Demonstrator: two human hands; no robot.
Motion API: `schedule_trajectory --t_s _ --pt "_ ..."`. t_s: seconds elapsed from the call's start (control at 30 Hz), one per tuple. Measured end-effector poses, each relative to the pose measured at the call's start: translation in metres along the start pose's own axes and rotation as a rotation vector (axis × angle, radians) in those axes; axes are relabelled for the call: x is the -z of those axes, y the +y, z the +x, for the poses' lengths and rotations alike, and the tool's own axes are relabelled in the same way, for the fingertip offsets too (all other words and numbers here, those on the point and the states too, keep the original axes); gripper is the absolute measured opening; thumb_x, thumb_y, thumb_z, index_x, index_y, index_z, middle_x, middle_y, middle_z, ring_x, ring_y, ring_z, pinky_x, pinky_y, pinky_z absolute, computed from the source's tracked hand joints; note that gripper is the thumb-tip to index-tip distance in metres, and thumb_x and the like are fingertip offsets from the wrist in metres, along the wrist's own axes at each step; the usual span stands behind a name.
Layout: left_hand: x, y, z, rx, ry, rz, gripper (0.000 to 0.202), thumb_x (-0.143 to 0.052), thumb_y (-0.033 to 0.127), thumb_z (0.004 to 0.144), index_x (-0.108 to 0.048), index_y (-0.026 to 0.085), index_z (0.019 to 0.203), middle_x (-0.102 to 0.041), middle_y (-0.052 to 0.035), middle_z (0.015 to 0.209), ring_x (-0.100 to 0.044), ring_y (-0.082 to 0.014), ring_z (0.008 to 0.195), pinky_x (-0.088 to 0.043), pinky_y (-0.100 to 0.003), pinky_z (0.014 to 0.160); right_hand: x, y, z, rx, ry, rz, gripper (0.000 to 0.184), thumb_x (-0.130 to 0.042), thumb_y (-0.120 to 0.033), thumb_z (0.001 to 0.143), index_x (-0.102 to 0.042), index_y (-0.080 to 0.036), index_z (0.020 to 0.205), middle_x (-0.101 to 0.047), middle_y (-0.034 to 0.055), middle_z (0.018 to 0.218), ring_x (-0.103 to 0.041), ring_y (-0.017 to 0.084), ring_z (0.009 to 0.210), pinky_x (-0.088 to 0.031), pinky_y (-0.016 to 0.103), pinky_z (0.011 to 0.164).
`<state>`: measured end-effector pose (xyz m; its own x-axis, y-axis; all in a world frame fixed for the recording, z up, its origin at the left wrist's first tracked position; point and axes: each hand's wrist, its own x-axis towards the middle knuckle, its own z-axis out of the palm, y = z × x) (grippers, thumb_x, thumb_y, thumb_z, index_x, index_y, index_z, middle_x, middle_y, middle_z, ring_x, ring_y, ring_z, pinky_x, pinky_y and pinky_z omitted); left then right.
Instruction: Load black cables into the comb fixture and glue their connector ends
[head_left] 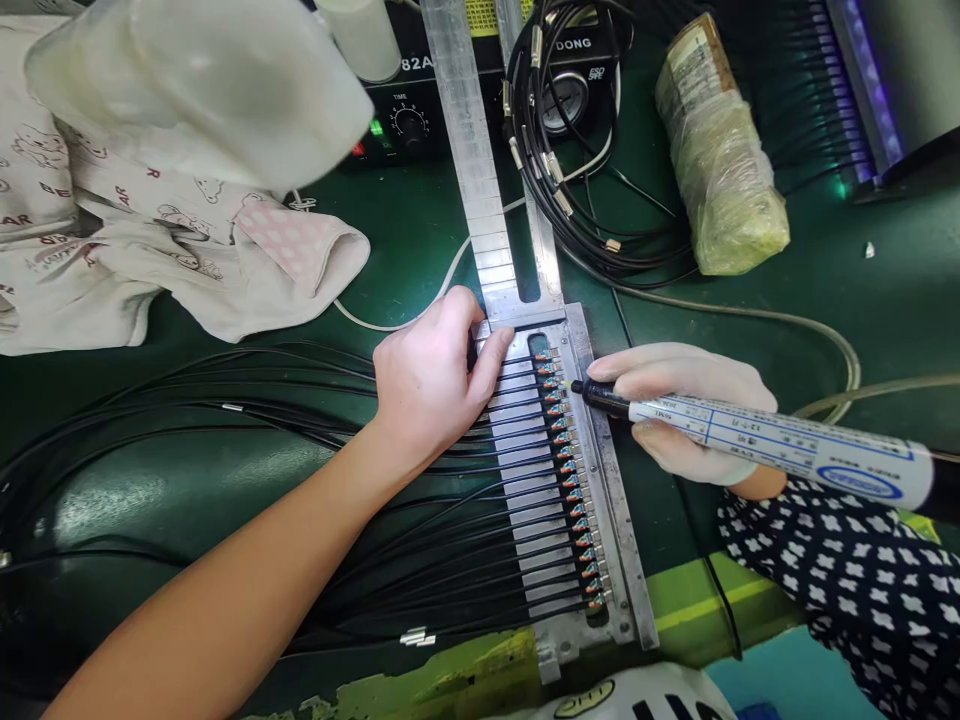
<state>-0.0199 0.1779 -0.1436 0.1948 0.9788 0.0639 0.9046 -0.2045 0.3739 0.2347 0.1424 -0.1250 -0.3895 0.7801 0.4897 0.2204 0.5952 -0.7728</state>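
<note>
A metal fixture (619,520) lies on the green mat and holds a row of several black cables (465,560) whose connector tips (574,490) line up along its slot. My left hand (431,385) rests on the fixture's upper left part, fingers curled and pressed down on the clamp bars. My right hand (686,410), in a thin white glove, grips a white syringe-like dispenser (780,440); its black tip (581,387) touches a connector near the top of the row.
A long metal rail (469,130) runs back from the fixture. A black control box (409,120) stands behind, with coiled black cables (592,200) and a plastic-wrapped bundle (720,170) to its right. Patterned cloth (150,240) lies at left. Green mat (862,300) shows at right.
</note>
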Motion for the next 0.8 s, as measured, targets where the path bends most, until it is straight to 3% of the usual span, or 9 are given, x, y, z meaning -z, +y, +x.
schedule_trajectory --t_s 0.2,0.4,0.57,0.8 --pt "0.001 0.001 0.000 0.013 -0.008 0.005 0.030 -0.052 0.049 0.099 -0.054 0.020 0.093 -0.061 -0.0002 0.078 -0.060 -0.0147 0.072 -0.033 -0.028 0.061 0.000 -0.002 0.001 -0.030 0.001 -0.020 0.029 -0.078 -0.019 0.085 -0.073 -0.018 0.114 -0.076 0.0131 0.114 -0.075 0.029 0.102 -0.066 0.042 0.089" --pt "0.001 0.001 -0.001 0.008 -0.016 0.017 0.030 -0.051 0.050 0.099 -0.054 0.020 0.094 -0.062 -0.0002 0.080 -0.060 -0.0147 0.073 -0.034 -0.028 0.062 0.006 -0.013 -0.004 0.064 0.028 -0.023 0.031 -0.078 -0.025 0.087 -0.072 -0.017 0.116 -0.076 0.0137 0.115 -0.076 0.027 0.101 -0.067 0.037 0.088" --pt "0.000 0.000 -0.001 -0.005 0.010 0.012 0.031 -0.052 0.050 0.098 -0.055 0.020 0.095 -0.062 -0.0009 0.079 -0.060 -0.0151 0.072 -0.033 -0.028 0.062 0.006 -0.013 -0.008 0.044 -0.069 -0.061 0.033 -0.079 -0.024 0.086 -0.071 -0.018 0.117 -0.076 0.0133 0.113 -0.076 0.027 0.101 -0.068 0.037 0.086" --pt "-0.001 -0.001 -0.001 -0.011 0.010 0.016 0.032 -0.051 0.051 0.098 -0.057 0.020 0.096 -0.061 -0.0015 0.078 -0.060 -0.0153 0.072 -0.035 -0.028 0.062 0.003 -0.011 -0.006 0.017 -0.063 -0.044 0.036 -0.077 -0.024 0.087 -0.068 -0.022 0.122 -0.075 0.0111 0.117 -0.076 0.029 0.101 -0.069 0.042 0.086"
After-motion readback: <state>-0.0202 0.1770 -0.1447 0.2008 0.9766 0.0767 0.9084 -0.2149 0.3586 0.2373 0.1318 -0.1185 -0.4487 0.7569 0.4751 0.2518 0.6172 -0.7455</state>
